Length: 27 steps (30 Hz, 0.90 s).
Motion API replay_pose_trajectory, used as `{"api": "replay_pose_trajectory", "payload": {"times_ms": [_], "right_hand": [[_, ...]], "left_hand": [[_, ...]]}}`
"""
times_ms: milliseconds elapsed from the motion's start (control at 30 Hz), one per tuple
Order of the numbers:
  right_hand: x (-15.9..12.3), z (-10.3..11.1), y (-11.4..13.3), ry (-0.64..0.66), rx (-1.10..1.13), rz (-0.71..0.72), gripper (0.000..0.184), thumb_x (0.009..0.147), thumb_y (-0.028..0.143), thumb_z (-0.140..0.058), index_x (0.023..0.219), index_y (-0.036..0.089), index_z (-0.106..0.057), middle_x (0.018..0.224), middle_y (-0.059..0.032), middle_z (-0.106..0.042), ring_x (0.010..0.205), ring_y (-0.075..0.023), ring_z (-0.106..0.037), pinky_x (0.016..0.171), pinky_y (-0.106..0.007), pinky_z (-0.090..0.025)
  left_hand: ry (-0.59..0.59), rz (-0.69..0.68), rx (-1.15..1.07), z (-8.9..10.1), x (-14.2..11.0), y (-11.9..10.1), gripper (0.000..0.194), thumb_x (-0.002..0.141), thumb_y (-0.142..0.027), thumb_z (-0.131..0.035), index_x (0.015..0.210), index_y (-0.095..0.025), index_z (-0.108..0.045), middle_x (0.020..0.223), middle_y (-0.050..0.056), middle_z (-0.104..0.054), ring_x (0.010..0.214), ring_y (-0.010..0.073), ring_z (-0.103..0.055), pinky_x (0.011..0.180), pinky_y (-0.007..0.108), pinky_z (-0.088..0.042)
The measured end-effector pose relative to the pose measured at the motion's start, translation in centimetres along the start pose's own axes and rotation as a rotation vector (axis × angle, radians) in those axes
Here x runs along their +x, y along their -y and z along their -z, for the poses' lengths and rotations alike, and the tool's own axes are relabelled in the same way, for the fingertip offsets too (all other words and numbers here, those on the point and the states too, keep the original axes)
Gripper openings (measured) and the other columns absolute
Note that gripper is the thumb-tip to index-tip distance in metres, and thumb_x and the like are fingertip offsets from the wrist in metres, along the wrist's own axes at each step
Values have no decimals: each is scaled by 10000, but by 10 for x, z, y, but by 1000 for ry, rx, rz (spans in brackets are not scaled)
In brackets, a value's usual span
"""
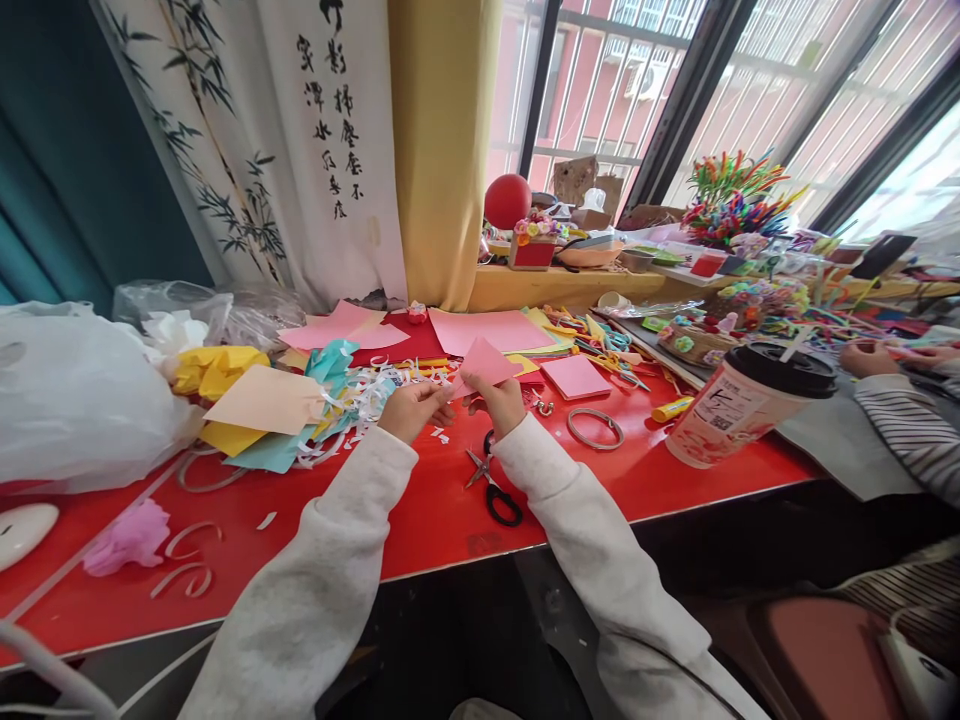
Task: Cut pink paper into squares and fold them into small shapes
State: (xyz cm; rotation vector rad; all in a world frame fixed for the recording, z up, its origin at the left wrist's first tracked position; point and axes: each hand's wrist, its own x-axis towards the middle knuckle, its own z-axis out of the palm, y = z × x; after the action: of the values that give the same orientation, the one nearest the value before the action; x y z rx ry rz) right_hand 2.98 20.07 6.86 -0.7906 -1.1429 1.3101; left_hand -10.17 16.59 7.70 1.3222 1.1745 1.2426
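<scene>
Both my hands meet over the red table (439,535) around a piece of pink paper (486,364). My right hand (497,402) pinches the paper's lower part, thumb in front. The fingertips of my left hand (414,408) are pressed together at its left edge, closed on the same sheet. Just below my right hand lie black-handled scissors (501,500), their blades apart and partly behind my right sleeve. A stack of pink square paper (576,377) rests to the right of that hand. Behind both hands lies a large pink sheet (480,331).
At left are a white plastic bag (82,390), shredded paper (367,395) and coloured sheets (262,398). To the right stand a metal ring (595,428), a glue stick (672,409) and a lidded drink cup (739,410). Another person's striped sleeve (904,430) shows at far right.
</scene>
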Motion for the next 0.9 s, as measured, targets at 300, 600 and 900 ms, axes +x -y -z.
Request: {"api": "replay_pose_trajectory", "payload": {"times_ms": [300, 600, 900], "right_hand": [[-5, -1, 6, 29, 27, 6, 224, 608, 324, -659, 629, 123, -563, 535, 0, -568, 410, -77, -506, 340, -180, -391], [0, 5, 4, 168, -21, -39, 273, 599, 348, -672, 541, 114, -543, 409, 17, -497, 324, -58, -410, 294, -185, -280], [1, 5, 4, 168, -20, -65, 331, 518, 399, -717, 602, 121, -557, 515, 3, -551, 403, -72, -480, 338, -191, -347]], "left_hand": [[43, 1, 2, -2, -7, -4, 372, 614, -486, -632, 627, -123, -553, 500, 23, -617, 456, 139, -598, 501, 262, -505], [65, -3, 16, 1, -2, -1, 374, 579, -479, -658, 698, -130, -598, 611, 26, -637, 602, 145, -619, 551, 245, -500], [8, -12, -27, 3, 3, 3, 402, 478, -467, -713, 664, -125, -613, 601, 6, -603, 592, 133, -581, 525, 256, -505]]}}
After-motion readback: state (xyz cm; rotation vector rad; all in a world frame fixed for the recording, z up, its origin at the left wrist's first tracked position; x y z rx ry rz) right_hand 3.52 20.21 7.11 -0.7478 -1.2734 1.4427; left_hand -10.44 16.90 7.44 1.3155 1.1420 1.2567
